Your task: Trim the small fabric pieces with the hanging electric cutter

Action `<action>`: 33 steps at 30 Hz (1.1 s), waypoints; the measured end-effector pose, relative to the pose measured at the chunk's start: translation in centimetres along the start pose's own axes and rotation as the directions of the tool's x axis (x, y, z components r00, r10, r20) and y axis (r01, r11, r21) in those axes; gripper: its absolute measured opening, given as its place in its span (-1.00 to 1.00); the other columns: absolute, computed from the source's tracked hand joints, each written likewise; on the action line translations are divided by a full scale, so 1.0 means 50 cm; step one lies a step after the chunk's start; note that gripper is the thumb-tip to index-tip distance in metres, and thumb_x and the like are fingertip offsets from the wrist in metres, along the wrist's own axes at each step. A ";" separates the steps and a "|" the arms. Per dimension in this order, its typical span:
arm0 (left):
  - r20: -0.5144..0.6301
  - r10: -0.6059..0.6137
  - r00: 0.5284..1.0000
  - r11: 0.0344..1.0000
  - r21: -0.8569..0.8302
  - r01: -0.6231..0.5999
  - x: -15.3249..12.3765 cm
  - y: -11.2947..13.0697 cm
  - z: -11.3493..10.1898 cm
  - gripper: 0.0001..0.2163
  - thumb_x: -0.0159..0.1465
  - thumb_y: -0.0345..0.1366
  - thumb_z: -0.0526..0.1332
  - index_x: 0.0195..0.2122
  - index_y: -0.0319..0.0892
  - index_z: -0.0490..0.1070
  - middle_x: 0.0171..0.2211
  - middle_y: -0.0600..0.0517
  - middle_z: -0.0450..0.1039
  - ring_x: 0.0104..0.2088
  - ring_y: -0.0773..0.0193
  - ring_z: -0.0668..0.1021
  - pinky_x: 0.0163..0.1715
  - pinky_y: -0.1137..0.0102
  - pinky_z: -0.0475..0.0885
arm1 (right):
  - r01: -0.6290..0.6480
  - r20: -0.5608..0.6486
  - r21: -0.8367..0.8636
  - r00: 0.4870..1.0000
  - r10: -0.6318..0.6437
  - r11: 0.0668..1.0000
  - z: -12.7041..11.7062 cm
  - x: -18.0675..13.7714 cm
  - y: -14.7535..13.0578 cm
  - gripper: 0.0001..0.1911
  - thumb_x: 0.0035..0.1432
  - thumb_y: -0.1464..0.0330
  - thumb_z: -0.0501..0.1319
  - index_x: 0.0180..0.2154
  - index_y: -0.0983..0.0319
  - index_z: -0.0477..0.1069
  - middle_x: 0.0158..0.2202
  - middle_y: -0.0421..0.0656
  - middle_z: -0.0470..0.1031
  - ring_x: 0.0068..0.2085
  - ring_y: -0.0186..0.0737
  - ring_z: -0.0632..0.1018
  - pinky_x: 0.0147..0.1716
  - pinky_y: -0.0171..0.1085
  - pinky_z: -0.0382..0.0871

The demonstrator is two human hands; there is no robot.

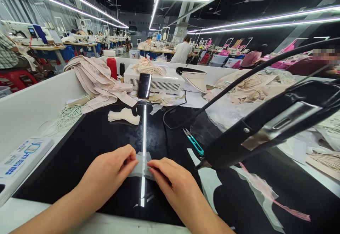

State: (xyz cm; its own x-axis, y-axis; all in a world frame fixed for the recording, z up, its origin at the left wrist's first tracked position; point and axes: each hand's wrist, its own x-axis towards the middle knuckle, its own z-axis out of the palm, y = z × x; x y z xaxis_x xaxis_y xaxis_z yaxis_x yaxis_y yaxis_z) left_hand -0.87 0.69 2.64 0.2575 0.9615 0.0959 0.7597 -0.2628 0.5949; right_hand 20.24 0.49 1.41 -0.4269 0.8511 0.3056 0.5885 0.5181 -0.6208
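A small piece of sheer whitish fabric (138, 170) lies on the glossy black tabletop (79, 149) in front of me. Its left end is pinched between the thumb and fingers of my left hand (111, 166). My right hand (172, 179) grips the right end the same way, so the piece spans the short gap between both hands. Right of my right hand, a black tool (260, 127) with a narrow tip and a metal plate slants down toward the table. Beneath its tip lies a pale translucent fabric scrap (209, 182). Teal thread snips (195, 143) rest just beyond.
Further back are a stack of cream pieces (123, 116), a phone (145, 85) propped on a white vented box (164, 80) and a red thread cone (112, 67). A black cable (212, 103) arches across the right. Beige fabric (98, 78) drapes at back left; a white box (23, 159) stands left.
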 end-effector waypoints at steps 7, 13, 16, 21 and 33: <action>0.036 0.152 0.988 0.947 0.282 -0.156 -0.007 -0.035 0.025 -0.81 0.46 -0.29 0.01 -0.24 -0.09 0.38 -0.37 0.13 0.41 -0.40 0.25 0.54 -0.39 0.37 0.28 | 0.093 -0.022 -0.303 0.994 -0.104 0.949 0.026 -0.003 0.014 -0.78 0.36 0.46 0.10 -0.19 0.17 0.53 -0.41 -0.20 0.48 -0.39 -0.27 0.53 -0.41 -0.34 0.40; 0.015 0.210 0.978 0.921 0.334 -0.203 -0.008 -0.039 0.033 -0.79 0.47 -0.30 0.00 -0.28 -0.11 0.36 -0.42 0.13 0.37 -0.46 0.25 0.53 -0.44 0.36 0.28 | 0.146 -0.054 -0.429 0.981 -0.186 0.892 0.036 -0.006 0.016 -0.74 0.38 0.45 0.07 -0.24 0.18 0.53 -0.46 -0.22 0.43 -0.43 -0.29 0.48 -0.49 -0.33 0.28; -0.002 0.236 0.972 0.911 0.349 -0.220 -0.008 -0.040 0.032 -0.79 0.47 -0.31 0.01 -0.29 -0.11 0.37 -0.43 0.13 0.36 -0.47 0.26 0.53 -0.46 0.37 0.28 | 0.165 -0.067 -0.450 0.974 -0.217 0.877 0.038 -0.005 0.017 -0.74 0.38 0.46 0.07 -0.25 0.20 0.52 -0.47 -0.21 0.43 -0.44 -0.30 0.46 -0.48 -0.32 0.24; 0.012 0.249 0.969 0.896 0.377 -0.235 -0.009 -0.039 0.032 -0.77 0.47 -0.31 -0.01 -0.29 -0.12 0.38 -0.42 0.12 0.37 -0.46 0.27 0.53 -0.47 0.37 0.29 | 0.173 -0.084 -0.468 0.967 -0.239 0.867 0.039 -0.003 0.018 -0.76 0.36 0.47 0.08 -0.27 0.20 0.51 -0.48 -0.22 0.42 -0.46 -0.29 0.43 -0.49 -0.28 0.20; -0.029 0.548 0.836 0.725 0.514 -0.458 -0.022 -0.027 0.037 -0.79 0.40 -0.51 0.01 -0.12 -0.27 0.44 -0.23 -0.07 0.52 -0.23 0.09 0.55 -0.21 0.18 0.50 | 0.174 -0.093 -0.475 0.965 -0.245 0.863 0.047 -0.005 0.018 -0.80 0.34 0.49 0.12 -0.25 0.19 0.49 -0.49 -0.23 0.42 -0.44 -0.25 0.44 -0.47 -0.24 0.16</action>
State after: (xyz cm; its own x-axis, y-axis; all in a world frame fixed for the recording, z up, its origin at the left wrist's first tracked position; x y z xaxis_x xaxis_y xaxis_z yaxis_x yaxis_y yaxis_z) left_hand -1.05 -0.14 0.25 0.6144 0.6622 0.4290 0.7402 -0.6720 -0.0229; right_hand 19.24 0.55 -0.90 -0.4922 0.7020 0.5147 0.7597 0.6351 -0.1398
